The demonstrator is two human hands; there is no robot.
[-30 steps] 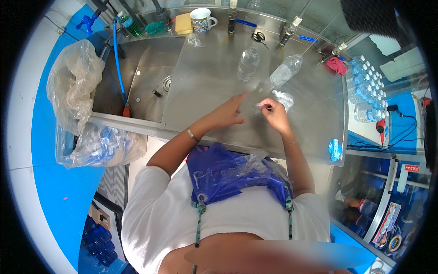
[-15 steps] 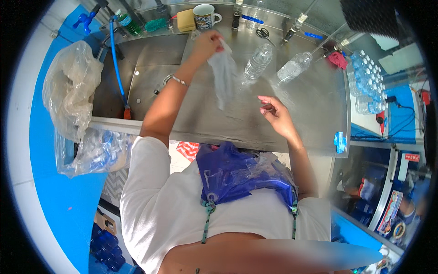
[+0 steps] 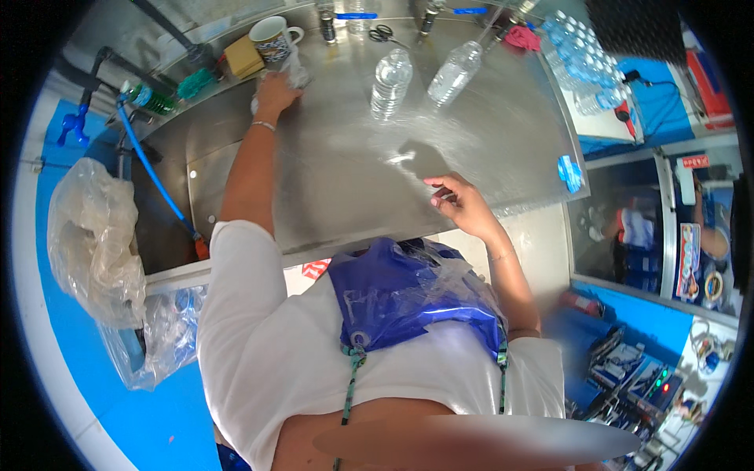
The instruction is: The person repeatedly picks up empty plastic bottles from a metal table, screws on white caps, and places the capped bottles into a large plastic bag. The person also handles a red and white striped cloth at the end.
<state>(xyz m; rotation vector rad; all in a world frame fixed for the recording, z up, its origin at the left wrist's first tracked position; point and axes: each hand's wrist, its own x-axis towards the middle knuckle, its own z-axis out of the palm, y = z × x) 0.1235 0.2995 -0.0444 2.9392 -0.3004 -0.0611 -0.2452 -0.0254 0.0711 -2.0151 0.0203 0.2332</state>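
My left hand [image 3: 276, 94] reaches to the back of the steel counter [image 3: 338, 173], close to the mug. Crumpled clear plastic film [image 3: 295, 72] bunches around its fingers, which are closed on it. Over the counter's front part hovers my right hand [image 3: 463, 206], holding nothing, its fingers loosely bent and apart. Two clear plastic bottles stand beyond it: one bottle [image 3: 391, 85] upright, the other bottle [image 3: 455, 73] just to its right. The patterned mug [image 3: 271, 39] and a yellow sponge [image 3: 244, 57] sit just past my left hand.
A sink [image 3: 169, 200] with a blue hose [image 3: 153, 177] lies left, beside a large clear plastic bag [image 3: 90, 243]. Scissors [image 3: 382, 33] and valves with blue handles [image 3: 357, 16] line the back. Several capped bottles [image 3: 581, 55] stand far right, near a red cloth [image 3: 522, 38].
My left hand has carried the clear film left and back, from hanging over the counter to bunched beside the mug. My right hand stays empty. The view has shifted to the right.
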